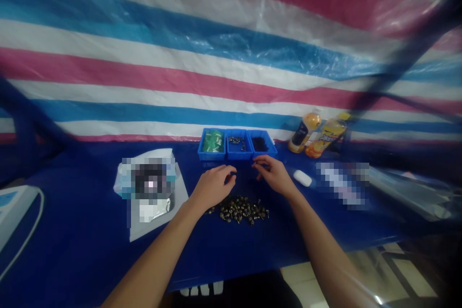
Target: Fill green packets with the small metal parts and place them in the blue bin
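Note:
My left hand hovers above the table, just behind a pile of small brassy metal parts. Its fingers are bent, with a gap between thumb and forefinger and nothing visible in it. Just in front of the right-hand blue bin is my right hand. The thumb and forefinger come close together in a pinch; whatever small thing may be between them is too small to name. That bin holds small black pieces. Small shiny metal parts lie in the middle bin, green packets in the left one.
Two bottles with orange contents, one dark-labelled and one yellow-labelled, stand at the back right. A white rounded case lies right of my right hand. A white sheet with blurred items lies left. Striped sheeting hangs behind the table.

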Demonstrator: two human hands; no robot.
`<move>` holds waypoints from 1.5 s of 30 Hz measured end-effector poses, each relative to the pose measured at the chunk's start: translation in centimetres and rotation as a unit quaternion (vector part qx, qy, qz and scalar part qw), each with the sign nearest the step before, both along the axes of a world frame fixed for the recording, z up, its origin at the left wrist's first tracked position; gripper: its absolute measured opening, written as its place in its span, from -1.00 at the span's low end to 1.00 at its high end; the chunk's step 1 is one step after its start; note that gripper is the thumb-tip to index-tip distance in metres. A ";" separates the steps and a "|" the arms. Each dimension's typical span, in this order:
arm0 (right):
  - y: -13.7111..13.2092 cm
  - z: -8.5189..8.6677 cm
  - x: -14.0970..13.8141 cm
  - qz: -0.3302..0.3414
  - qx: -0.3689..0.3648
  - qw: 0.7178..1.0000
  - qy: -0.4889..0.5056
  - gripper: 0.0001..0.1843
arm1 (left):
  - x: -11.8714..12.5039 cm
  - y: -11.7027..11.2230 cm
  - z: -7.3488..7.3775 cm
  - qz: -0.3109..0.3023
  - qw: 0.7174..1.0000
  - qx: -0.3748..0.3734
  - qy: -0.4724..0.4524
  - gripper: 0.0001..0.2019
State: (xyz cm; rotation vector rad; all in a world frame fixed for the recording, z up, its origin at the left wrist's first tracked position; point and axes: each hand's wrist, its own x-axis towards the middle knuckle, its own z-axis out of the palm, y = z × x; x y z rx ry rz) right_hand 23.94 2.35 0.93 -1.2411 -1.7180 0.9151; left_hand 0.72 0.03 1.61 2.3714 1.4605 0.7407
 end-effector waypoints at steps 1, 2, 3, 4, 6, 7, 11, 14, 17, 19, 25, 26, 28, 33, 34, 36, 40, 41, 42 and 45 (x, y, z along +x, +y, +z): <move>0.0 0.1 0.0 -0.001 -0.018 1.000 0.018 -0.72 | 0.0 0.0 0.0 -0.001 1.000 -0.001 0.000 -0.79; -0.1 0.3 0.1 -0.005 -0.035 0.999 0.034 -0.71 | 0.0 0.0 0.0 -0.001 1.000 -0.002 -0.001 -0.79; -0.1 0.4 0.2 -0.011 -0.049 0.998 0.044 -0.70 | 0.0 0.0 0.0 0.000 1.000 -0.003 -0.001 -0.79; 0.0 0.5 0.4 -0.021 -0.058 0.997 0.048 -0.69 | 0.0 0.0 0.0 0.001 1.000 -0.003 -0.001 -0.79; 0.1 0.7 0.7 -0.051 -0.064 0.996 0.041 -0.63 | 0.0 0.0 0.0 0.000 1.000 -0.004 0.001 -0.79; 0.2 0.7 0.8 -0.070 -0.067 0.995 0.032 -0.58 | 0.0 0.0 0.0 -0.001 1.000 -0.004 0.002 -0.79; 0.6 0.6 1.1 -0.131 -0.073 0.988 0.047 -0.50 | 0.0 -0.1 0.0 -0.001 1.000 -0.005 0.006 -0.79; 1.0 0.4 1.1 -0.150 -0.055 0.978 0.131 -0.52 | 0.1 -0.1 0.1 0.000 1.000 -0.008 0.012 -0.78; 1.2 0.2 1.3 -0.158 -0.051 0.976 0.144 -0.36 | 0.1 -0.1 0.1 -0.002 1.000 -0.008 0.014 -0.78; 1.4 0.0 1.7 -0.149 -0.052 0.981 0.111 -0.47 | 0.1 -0.1 0.1 -0.002 1.000 -0.010 0.016 -0.77; 0.8 -0.1 2.3 -0.064 -0.010 0.996 -0.061 -0.71 | 0.1 -0.1 0.2 0.004 1.000 -0.016 0.019 -0.77; 0.6 0.0 2.1 -0.013 -0.020 0.997 -0.079 -0.72 | 0.1 -0.1 0.3 0.006 1.000 -0.015 0.020 -0.77; 0.0 0.2 1.6 0.103 -0.044 0.987 -0.114 -0.72 | 0.0 -0.1 0.3 0.010 1.000 -0.015 0.023 -0.77; -1.3 0.9 0.6 0.230 -0.018 0.955 -0.188 -0.76 | -0.2 0.0 0.1 0.012 0.999 -0.022 0.036 -0.78; -1.4 1.1 0.5 0.246 -0.016 0.950 -0.191 -0.75 | -0.2 0.0 0.1 0.009 0.999 -0.023 0.037 -0.77; -1.7 1.6 0.4 0.275 -0.026 0.942 -0.191 -0.74 | -0.2 0.1 0.0 0.008 0.999 -0.022 0.036 -0.77; -1.9 2.3 0.3 0.308 -0.039 0.933 -0.180 -0.72 | -0.1 0.1 0.0 0.009 0.999 -0.022 0.038 -0.77; -1.9 2.3 0.2 0.311 -0.037 0.933 -0.178 -0.74 | -0.1 0.1 0.0 0.010 0.999 -0.022 0.038 -0.77; -1.9 2.3 0.1 0.312 -0.034 0.933 -0.178 -0.76 | -0.1 0.1 0.1 0.010 0.999 -0.023 0.039 -0.76; -1.7 2.0 -0.1 0.299 -0.018 0.937 -0.180 -0.82 | -0.1 0.0 0.1 0.008 0.999 -0.024 0.036 -0.76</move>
